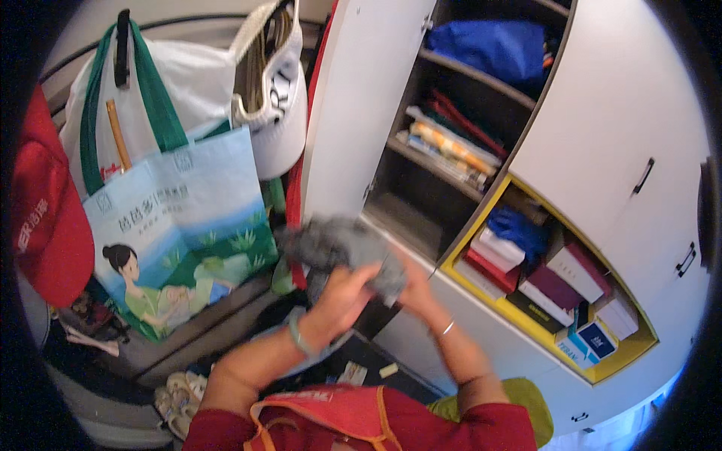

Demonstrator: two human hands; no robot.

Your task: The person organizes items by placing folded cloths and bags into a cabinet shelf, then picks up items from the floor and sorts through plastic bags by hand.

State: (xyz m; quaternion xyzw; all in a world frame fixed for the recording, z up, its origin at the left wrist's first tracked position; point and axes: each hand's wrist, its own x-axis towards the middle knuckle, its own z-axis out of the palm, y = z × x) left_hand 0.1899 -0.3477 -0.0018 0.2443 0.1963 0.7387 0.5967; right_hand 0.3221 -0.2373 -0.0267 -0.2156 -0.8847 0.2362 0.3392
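A bundle of grey cloth [352,245], blurred, is held up in front of me between both hands. My left hand [347,299] grips it from the near left side, thumb on top. On its right edge, my right hand [414,287] is closed around the fabric, with the fingers partly hidden. Just beyond the bundle stands a cabinet whose white door [361,113] is swung wide. The lowest visible shelf [417,220] lies close behind the cloth. What kind of garment or textile it is cannot be made out.
Folded textiles [451,149] and a blue fabric bag [488,51] occupy the upper shelves. At right, a yellow-edged niche [620,361] holds several boxes. A printed shopping bag [186,225], a white visor cap [276,135] and a red cap [53,225] hang at left. Clogs [180,400] sit below.
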